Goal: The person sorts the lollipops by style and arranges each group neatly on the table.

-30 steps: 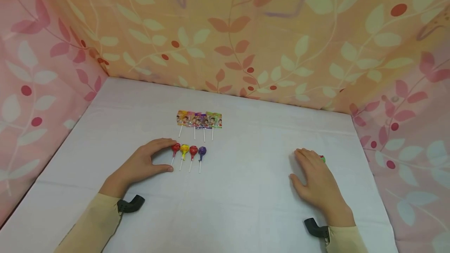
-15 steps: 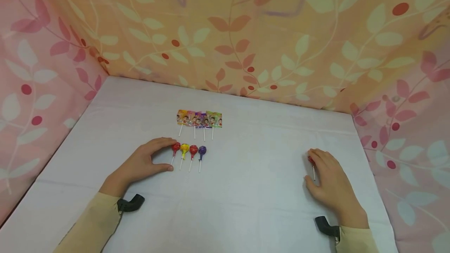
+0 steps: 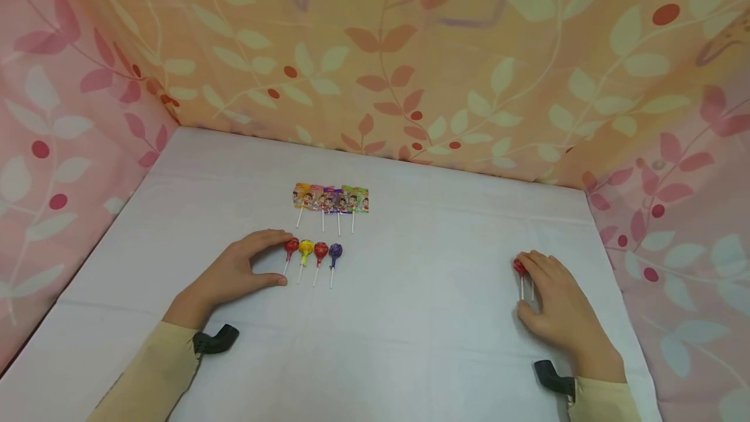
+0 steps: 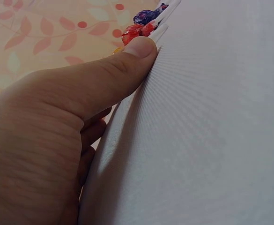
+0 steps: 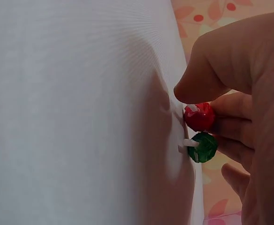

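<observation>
My left hand (image 3: 230, 273) rests on the table at the left, its fingertips at the head of a red lollipop (image 3: 291, 246) and the thumb by the stick. Lined up beside that are a yellow lollipop (image 3: 306, 249), another red lollipop (image 3: 321, 251) and a purple lollipop (image 3: 335, 252). On the right side, my right hand (image 3: 559, 308) has loosely bent fingers touching the head of a separate red lollipop (image 5: 200, 116), the thumb near its stick end. A green lollipop (image 5: 203, 148) lies alongside; in the head view, the fingers hide its head.
Behind the row lie several flat-packed lollipops (image 3: 331, 199) with their sticks toward me. The white-covered table (image 3: 410, 331) is bounded by an orange leaf-patterned curtain (image 3: 387, 57) at the back and pink curtains (image 3: 47, 168) at the sides.
My right hand has moved right, bringing a red lollipop beside the green one. It then shifted slightly off the red lollipop, which stayed in place. The left hand keeps still.
</observation>
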`<state>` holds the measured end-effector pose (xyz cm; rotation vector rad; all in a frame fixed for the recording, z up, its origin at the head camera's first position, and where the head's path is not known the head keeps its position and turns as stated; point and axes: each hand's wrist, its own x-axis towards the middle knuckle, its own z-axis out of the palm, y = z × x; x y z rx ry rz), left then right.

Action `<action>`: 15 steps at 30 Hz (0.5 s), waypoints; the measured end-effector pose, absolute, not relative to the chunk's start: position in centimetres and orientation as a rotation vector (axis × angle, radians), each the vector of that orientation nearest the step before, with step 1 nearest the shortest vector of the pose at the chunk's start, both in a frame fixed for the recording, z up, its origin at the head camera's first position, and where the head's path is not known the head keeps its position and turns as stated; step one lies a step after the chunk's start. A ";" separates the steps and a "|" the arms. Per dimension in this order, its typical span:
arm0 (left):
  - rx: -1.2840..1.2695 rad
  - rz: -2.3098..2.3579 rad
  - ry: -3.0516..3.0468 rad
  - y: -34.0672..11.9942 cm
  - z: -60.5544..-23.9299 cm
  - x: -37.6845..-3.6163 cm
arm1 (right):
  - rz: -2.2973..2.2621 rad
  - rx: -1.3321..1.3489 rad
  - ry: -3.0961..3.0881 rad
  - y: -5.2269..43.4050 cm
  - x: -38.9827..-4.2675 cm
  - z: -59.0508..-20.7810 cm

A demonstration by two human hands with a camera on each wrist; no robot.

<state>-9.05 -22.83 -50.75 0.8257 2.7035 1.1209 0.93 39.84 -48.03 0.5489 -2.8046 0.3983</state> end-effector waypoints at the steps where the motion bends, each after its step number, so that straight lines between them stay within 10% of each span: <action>1: 0.826 1.122 2.704 -22.8 -50.7 -9.0 | 0.395 0.552 -2.801 39.9 0.9 -48.0; 15: 0.812 1.118 2.704 -22.8 -50.8 -9.0 | 0.397 0.583 -2.779 39.8 1.0 -47.9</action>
